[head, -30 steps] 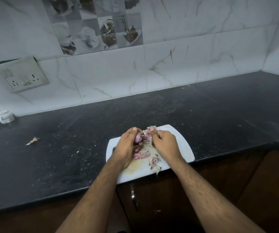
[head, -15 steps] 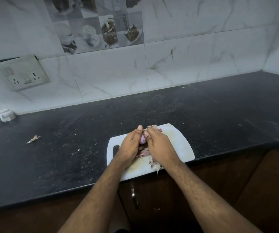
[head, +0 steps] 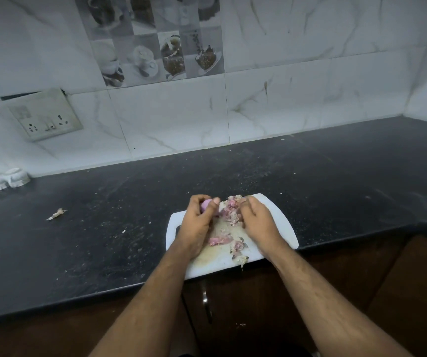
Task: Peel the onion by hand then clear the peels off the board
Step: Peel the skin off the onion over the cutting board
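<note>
Smooth pink onion in left hand; right hand curled among papery peels.

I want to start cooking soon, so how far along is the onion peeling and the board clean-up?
Mostly peeled: the small purple onion looks smooth in the left hand, and pink papery peels are heaped on the white plastic cutting board. In hand: the right hand rests by that heap. Left: clearing every peel, including loose scraps near the front edge.
</note>
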